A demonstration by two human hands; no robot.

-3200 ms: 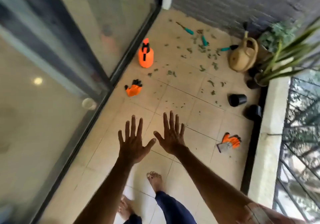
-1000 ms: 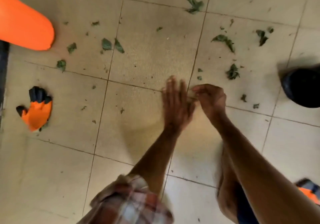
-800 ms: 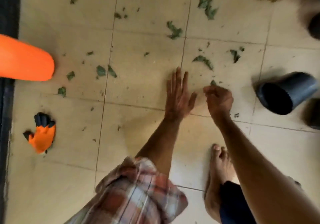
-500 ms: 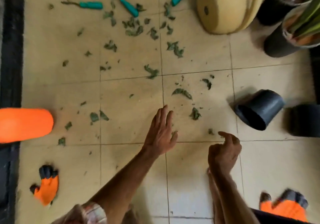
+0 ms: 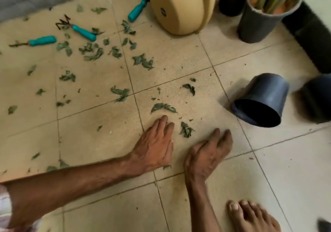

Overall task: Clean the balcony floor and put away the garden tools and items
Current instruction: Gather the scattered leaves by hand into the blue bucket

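While both palms rest on the tiles, my left hand flat, fingers together, my right hand loosely cupped, leaves between them, tools at eleven o'clock, tipped pot at two o'clock.

The beige tiled balcony floor is strewn with torn green leaves, thickest in its upper left part. Three teal-handled garden tools lie flat among them: a long-handled tool at the far left, a small claw rake near it, and a third tool with its head hidden behind the tan watering can. A black empty pot lies tipped on its side at the right, well apart from the upright potted plant.
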